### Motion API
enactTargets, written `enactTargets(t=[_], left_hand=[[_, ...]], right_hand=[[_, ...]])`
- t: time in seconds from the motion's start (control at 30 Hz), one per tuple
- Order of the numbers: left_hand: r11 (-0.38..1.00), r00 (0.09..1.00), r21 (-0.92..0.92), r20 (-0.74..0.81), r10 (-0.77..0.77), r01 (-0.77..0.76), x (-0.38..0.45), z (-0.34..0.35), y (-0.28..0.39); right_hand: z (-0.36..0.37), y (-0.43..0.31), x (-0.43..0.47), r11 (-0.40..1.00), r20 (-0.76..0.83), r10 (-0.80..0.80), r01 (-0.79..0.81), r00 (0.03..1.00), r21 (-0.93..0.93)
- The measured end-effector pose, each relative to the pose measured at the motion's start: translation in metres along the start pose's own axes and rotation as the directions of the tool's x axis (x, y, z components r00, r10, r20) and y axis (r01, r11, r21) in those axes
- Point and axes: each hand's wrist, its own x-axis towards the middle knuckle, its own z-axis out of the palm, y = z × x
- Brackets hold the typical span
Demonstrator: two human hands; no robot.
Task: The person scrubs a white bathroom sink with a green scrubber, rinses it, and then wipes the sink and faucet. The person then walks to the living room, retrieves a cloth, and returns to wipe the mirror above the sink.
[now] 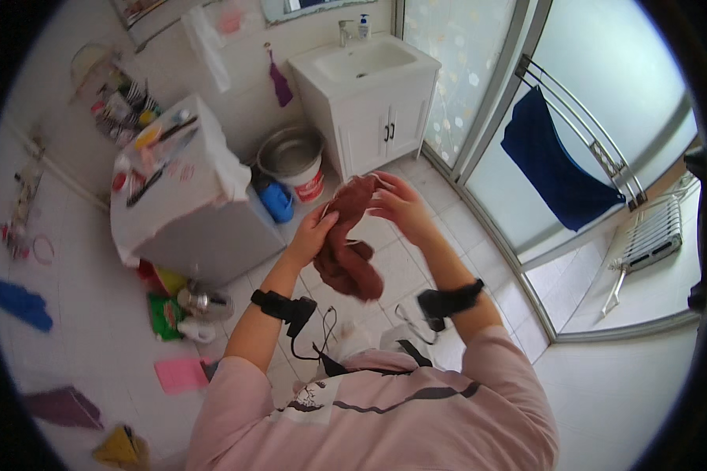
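Note:
A reddish-brown cloth piece [353, 268] with a thin pale edge hangs in front of me above the tiled floor. It is soft and bunched, and its lower part dangles in a blurred fold. My left hand [313, 234] grips its left side, thumb laid over the fabric. At its upper right edge, my right hand [402, 207] holds the pale trim between the fingertips, with the other fingers spread. What kind of garment or cloth it is, I cannot tell.
A white vanity with a washbasin [371, 62] stands ahead. To its left are a bucket with a metal basin [291, 153], a blue jug [275, 201] and a cloth-covered appliance [171, 194] bearing clutter. Rightward, a navy towel [557, 165] hangs on a glass door's rack.

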Motion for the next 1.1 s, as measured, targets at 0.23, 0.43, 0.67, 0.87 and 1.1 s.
enactTargets(t=[0.23, 0.43, 0.67, 0.87, 1.1], left_hand=[[0.769, 0.838, 0.633, -0.466, 0.284, 0.092, 0.319, -0.078, -0.011], [0.441, 0.749, 0.758, -0.617, 0.242, 0.481, 0.497, -0.13, -0.075], [0.159, 0.93, 0.951, -0.295, 0.221, 0.264, 0.691, -0.074, -0.143], [0.344, 0.991, 0.939, -0.058, 0.118, 0.014, 0.867, 0.068, -0.15], [0.394, 0.927, 0.839, 0.347, 0.144, -0.375, 0.985, 0.164, -0.156]], right_hand=[[-0.231, -0.088, 0.11, 0.976, -0.358, -0.017, -0.062, 0.934, -0.209], [-0.306, -0.1, 0.299, 0.938, -0.285, 0.086, -0.174, 0.955, -0.3], [-0.327, -0.131, 0.481, 0.933, -0.041, 0.182, -0.185, 0.983, -0.309], [-0.394, -0.181, 0.529, 0.921, -0.443, 0.018, -0.187, 0.896, -0.341], [-0.426, -0.184, 0.515, 0.961, -0.725, -0.031, -0.178, 0.688, -0.21]])
